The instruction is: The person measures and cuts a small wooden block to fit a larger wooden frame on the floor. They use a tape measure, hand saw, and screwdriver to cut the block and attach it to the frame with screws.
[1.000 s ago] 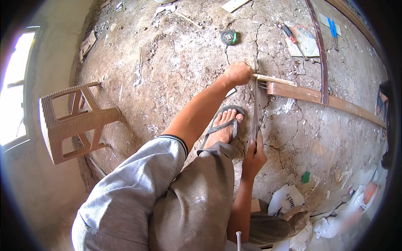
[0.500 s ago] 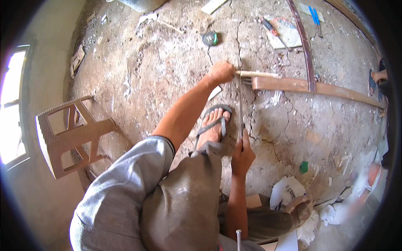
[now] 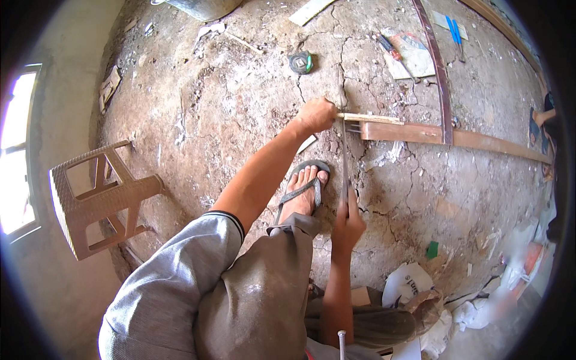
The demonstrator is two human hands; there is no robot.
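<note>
My left hand (image 3: 316, 114) is stretched out over the cracked dirt floor and grips the near end of a thin pale wooden strip (image 3: 371, 118). My right hand (image 3: 348, 221) is closed on the handle of a long thin blade (image 3: 344, 150) that runs up to the strip, meeting it just right of my left hand. A longer reddish wooden board (image 3: 444, 137) lies just beyond the strip, pointing right. My foot in a sandal (image 3: 303, 189) rests on the floor between my two hands.
A tipped plastic stool (image 3: 96, 195) lies at the left. A tape measure (image 3: 300, 62), a dark curved strip (image 3: 435, 66), tiles and pens lie at the back. Crumpled bags and paper (image 3: 414, 288) sit at lower right. Another person's sandalled foot (image 3: 535, 123) is at the right edge.
The view has shifted; my hands sit lower in the picture. My left hand keeps hold of the strip and my right hand keeps the blade against it.
</note>
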